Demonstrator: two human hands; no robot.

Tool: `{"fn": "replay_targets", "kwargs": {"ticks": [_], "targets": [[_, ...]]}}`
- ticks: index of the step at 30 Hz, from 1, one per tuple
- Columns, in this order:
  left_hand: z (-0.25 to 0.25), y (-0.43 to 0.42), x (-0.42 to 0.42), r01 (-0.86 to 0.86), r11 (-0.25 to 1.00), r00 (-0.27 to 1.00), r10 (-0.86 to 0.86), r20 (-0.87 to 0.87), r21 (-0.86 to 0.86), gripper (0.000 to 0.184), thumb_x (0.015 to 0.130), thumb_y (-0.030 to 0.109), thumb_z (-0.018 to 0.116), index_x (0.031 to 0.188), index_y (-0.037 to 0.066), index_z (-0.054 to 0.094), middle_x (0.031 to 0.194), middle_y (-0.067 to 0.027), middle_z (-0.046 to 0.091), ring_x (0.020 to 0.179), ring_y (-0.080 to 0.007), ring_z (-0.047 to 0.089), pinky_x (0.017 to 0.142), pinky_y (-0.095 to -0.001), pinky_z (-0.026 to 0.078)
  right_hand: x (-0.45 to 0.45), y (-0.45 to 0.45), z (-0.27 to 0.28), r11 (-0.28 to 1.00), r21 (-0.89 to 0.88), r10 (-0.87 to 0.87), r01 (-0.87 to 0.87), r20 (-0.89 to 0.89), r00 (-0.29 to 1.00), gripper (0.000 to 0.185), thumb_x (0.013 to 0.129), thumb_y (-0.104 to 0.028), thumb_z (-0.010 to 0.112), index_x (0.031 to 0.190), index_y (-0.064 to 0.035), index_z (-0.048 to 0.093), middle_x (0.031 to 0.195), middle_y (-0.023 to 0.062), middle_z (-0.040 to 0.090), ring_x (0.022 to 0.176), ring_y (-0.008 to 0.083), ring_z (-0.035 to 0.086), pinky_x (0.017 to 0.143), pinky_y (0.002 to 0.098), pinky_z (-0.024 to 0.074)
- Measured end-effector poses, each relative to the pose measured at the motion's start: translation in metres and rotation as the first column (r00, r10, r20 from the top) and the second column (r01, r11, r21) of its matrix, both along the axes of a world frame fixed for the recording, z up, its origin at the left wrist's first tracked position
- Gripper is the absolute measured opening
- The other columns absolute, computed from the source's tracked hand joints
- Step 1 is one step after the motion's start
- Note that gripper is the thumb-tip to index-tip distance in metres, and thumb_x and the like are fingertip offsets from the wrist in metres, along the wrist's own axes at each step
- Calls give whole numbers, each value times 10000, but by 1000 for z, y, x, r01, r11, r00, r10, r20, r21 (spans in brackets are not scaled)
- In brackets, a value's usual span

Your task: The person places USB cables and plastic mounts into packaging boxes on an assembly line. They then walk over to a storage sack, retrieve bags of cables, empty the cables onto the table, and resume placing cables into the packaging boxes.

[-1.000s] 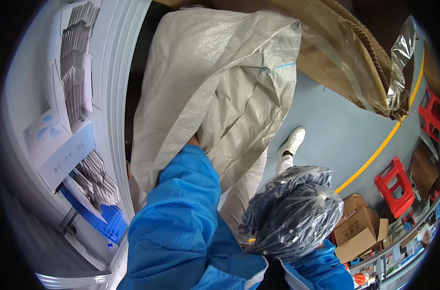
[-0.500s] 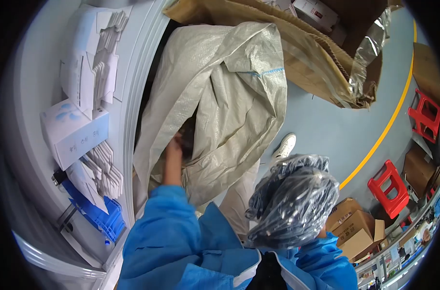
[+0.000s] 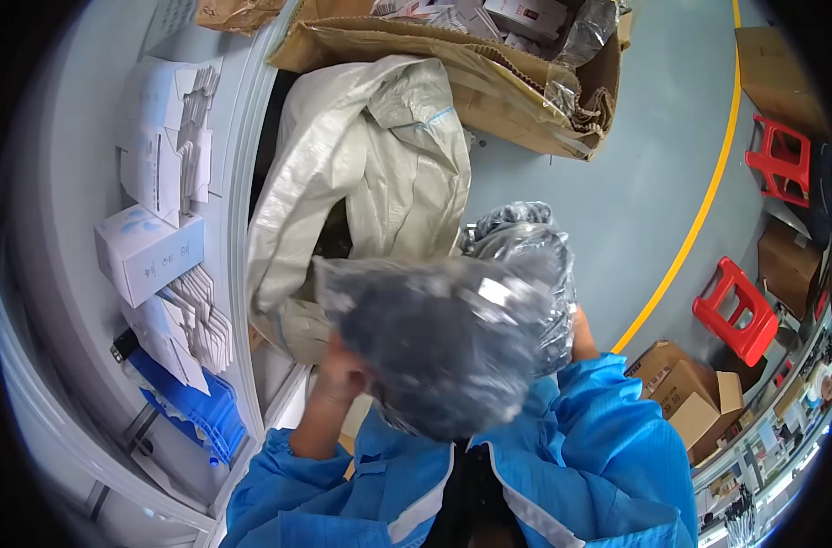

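My left hand (image 3: 344,370) grips the near left side of a clear plastic bag of dark items (image 3: 434,352), which is held up in front of my body and blurred by motion. My right hand (image 3: 582,338) is at the right edge of a second clear bag with dark contents (image 3: 525,247); its fingers are mostly hidden behind that bag. The first bag overlaps the second and covers part of it. Just beyond them stands a large pale woven sack (image 3: 407,192), its mouth gaping, with dark contents (image 3: 333,233) showing inside.
Folded white cartons (image 3: 183,151), a white box (image 3: 151,251) and a blue plastic basket (image 3: 192,406) are along the left worktop. A big cardboard box (image 3: 516,110) holds small white boxes. Red stools (image 3: 737,310) and brown cartons (image 3: 685,393) stand at the right.
My left hand has come out of the sack with a bag of dark items and moved toward my body. The other bag, in my right hand, has shifted away from my body and left.
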State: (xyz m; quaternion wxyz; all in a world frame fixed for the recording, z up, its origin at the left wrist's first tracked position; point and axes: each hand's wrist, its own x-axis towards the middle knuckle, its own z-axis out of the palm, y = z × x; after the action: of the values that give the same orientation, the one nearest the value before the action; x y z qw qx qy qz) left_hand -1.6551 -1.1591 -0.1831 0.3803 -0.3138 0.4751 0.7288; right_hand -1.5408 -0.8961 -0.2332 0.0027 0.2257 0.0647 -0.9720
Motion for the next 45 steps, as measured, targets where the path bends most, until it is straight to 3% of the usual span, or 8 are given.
{"fn": "replay_targets", "kwargs": {"ticks": [13, 15, 17, 19, 25, 28, 36, 45], "targets": [[25, 24, -18, 937, 349, 337, -889, -310, 19, 269, 796, 104, 654, 1047, 9, 643, 1021, -114, 657, 945, -131, 600, 805, -273, 468, 8, -13, -6, 982, -29, 186, -184, 238, 953, 475, 878, -378, 564, 1190, -20, 545, 1118, 133, 617, 978, 253, 612, 860, 383, 511], [-24, -4, -48, 759, 629, 646, -695, -315, 169, 201, 832, 120, 636, 997, 8, 658, 966, -89, 671, 880, -109, 601, 769, -263, 473, 20, -16, -11, 964, -20, 251, -265, 397, 883, 484, 865, -384, 588, 1179, -17, 556, 1104, 129, 626, 962, 255, 620, 853, 380, 515], [-87, -23, -79, 530, 694, 741, -659, -132, -487, 167, 836, 145, 610, 918, 12, 671, 813, -45, 670, 744, -94, 583, 699, -270, 480, 26, -25, -27, 960, -21, 263, -278, 395, 880, 485, 864, -385, 589, 1181, -19, 555, 1106, 129, 625, 964, 255, 619, 854, 379, 514], [-170, -57, -99, 115, 29, 528, -849, 37, -993, 234, 806, 176, 565, 999, 91, 668, 835, -150, 671, 774, -257, 650, 703, -367, 508, 33, -35, -40, 957, -26, 275, -290, 405, 872, 487, 862, -386, 591, 1184, -23, 552, 1110, 130, 622, 968, 256, 616, 857, 379, 512], [-337, -165, -94, 563, -232, 597, -550, 585, -793, 491, 788, 346, 599, 1129, -8, 591, 1132, -216, 605, 1046, -354, 583, 846, -382, 477, 48, -61, -99, 947, -51, 306, -318, 453, 838, 494, 857, -391, 596, 1195, -33, 544, 1122, 132, 614, 981, 259, 607, 865, 377, 506], [-567, -338, -39, 450, -104, 633, -663, 399, -887, 605, 754, 425, 619, 1183, 3, 560, 1236, -250, 525, 1115, -348, 541, 899, -385, 460, 60, -76, -132, 945, -75, 314, -319, 483, 817, 498, 854, -393, 598, 1200, -39, 539, 1128, 133, 609, 987, 260, 603, 869, 376, 502], [-437, -155, -42, 421, -433, 790, -257, 557, -797, 711, 778, 525, 566, 1302, 57, 457, 1260, -213, 513, 1173, -328, 497, 914, -429, 450, 80, -117, -170, 936, -145, 346, -320, 538, 768, 510, 846, -399, 605, 1214, -53, 528, 1144, 135, 598, 1004, 263, 592, 881, 374, 494], [-533, -190, -85, 432, -275, 807, -307, 504, -859, 718, 763, 433, 635, 1328, 58, 398, 1287, -197, 497, 1182, -331, 487, 937, -424, 431, 80, -118, -193, 967, -26, 224, -253, 555, 801, 525, 838, -405, 613, 1230, -69, 515, 1163, 138, 586, 1023, 267, 579, 893, 372, 485]]}}
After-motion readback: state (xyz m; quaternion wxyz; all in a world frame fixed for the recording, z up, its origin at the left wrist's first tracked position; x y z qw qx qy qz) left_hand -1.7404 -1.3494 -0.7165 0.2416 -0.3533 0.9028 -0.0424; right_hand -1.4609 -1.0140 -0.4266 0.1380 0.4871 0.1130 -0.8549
